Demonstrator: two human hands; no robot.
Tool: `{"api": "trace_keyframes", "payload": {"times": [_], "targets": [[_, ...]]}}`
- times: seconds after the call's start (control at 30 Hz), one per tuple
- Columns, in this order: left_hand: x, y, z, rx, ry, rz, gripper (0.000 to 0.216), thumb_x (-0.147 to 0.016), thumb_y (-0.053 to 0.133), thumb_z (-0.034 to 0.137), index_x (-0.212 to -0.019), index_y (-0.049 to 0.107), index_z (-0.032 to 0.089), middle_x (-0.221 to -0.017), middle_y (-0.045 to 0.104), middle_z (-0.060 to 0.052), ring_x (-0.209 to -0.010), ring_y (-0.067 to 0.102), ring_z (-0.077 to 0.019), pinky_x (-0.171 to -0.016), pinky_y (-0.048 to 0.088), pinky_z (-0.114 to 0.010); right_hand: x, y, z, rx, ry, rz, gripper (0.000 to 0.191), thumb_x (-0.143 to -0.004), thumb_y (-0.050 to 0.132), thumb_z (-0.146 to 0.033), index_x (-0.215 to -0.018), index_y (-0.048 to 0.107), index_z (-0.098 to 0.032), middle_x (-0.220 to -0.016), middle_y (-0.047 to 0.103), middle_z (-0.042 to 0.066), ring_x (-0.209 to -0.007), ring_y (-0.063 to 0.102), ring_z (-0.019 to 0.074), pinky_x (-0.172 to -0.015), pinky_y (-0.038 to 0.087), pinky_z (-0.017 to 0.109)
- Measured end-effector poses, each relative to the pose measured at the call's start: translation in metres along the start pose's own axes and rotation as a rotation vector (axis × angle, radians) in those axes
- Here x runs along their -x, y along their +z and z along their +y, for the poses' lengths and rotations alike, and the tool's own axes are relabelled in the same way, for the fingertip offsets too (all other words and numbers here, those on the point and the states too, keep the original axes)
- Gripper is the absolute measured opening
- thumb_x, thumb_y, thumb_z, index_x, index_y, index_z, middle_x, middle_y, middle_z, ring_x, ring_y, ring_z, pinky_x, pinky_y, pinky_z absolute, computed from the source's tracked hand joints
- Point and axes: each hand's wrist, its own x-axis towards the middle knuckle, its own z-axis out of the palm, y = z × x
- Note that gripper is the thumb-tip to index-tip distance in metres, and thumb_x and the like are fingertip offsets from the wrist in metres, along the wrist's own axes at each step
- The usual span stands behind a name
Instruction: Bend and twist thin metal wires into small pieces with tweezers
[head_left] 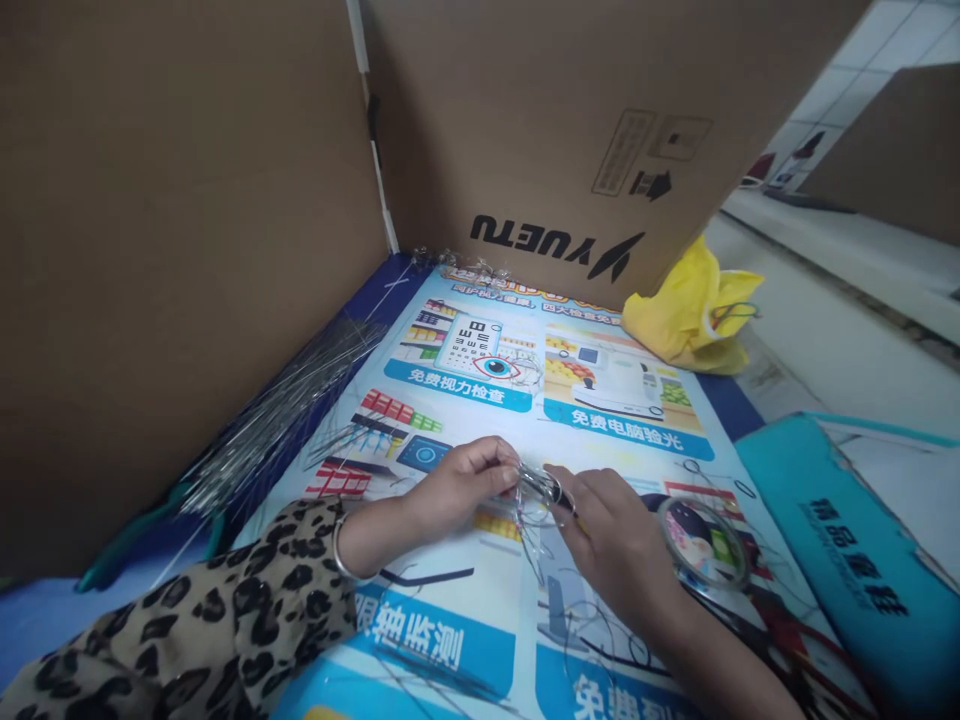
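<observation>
Loose wires [439, 668] lie on the near part of the poster [480, 428], which covers much of the desk [30, 625], probably as a smooth work surface. Just beyond, the wire piece [534, 482] is held between both hands, above the poster's middle. The left hand [466, 487] pinches one end between thumb and fingers, likely to steady it; the fingers of the right hand [609, 530] are closed on the other end, though whether they also grip a slim tool cannot be told. A tape roll [742, 556] lies beside the right forearm. To the left, teal-handled pliers [127, 548] rest by a wire bundle [274, 415], seemingly within easy reach. Farther off are a yellow bag [686, 310] and upright cardboard [600, 130], perhaps a screen.
</observation>
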Motion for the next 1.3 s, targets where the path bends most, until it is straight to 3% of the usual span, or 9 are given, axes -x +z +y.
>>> {"api": "trace_keyframes", "payload": {"times": [0.47, 0.97, 1.3], "targets": [[0.003, 0.008, 0.005, 0.016, 0.005, 0.021, 0.021, -0.076, 0.059, 0.034, -0.074, 0.052, 0.015, -0.067, 0.050, 0.000, -0.063, 0.045, -0.0101, -0.062, 0.035, -0.024, 0.002, -0.005, 0.000, 0.179, -0.039, 0.024, 0.038, -0.080, 0.049, -0.012, -0.118, 0.049, -0.013, -0.073, 0.053, 0.005, -0.070, 0.047, 0.0164, -0.064, 0.038, 0.031], [0.004, 0.010, 0.003, 0.022, 0.056, 0.007, 0.018, -0.079, 0.054, 0.032, -0.073, 0.048, 0.015, -0.068, 0.048, 0.000, -0.066, 0.044, -0.0105, -0.067, 0.034, -0.025, 0.003, 0.000, 0.001, 0.190, -0.041, 0.039, 0.045, -0.079, 0.050, -0.010, -0.123, 0.042, -0.015, -0.075, 0.053, 0.005, -0.070, 0.047, 0.0166, -0.065, 0.038, 0.031], [0.006, 0.014, 0.001, 0.128, 0.007, 0.008, 0.022, -0.076, 0.057, 0.034, -0.073, 0.047, 0.015, -0.067, 0.048, 0.000, -0.065, 0.044, -0.0101, -0.066, 0.034, -0.024, 0.005, 0.002, 0.003, 0.096, -0.042, 0.061, 0.048, -0.079, 0.050, -0.011, -0.126, 0.041, -0.016, -0.076, 0.053, 0.005, -0.072, 0.046, 0.0172, -0.064, 0.038, 0.031]]}}
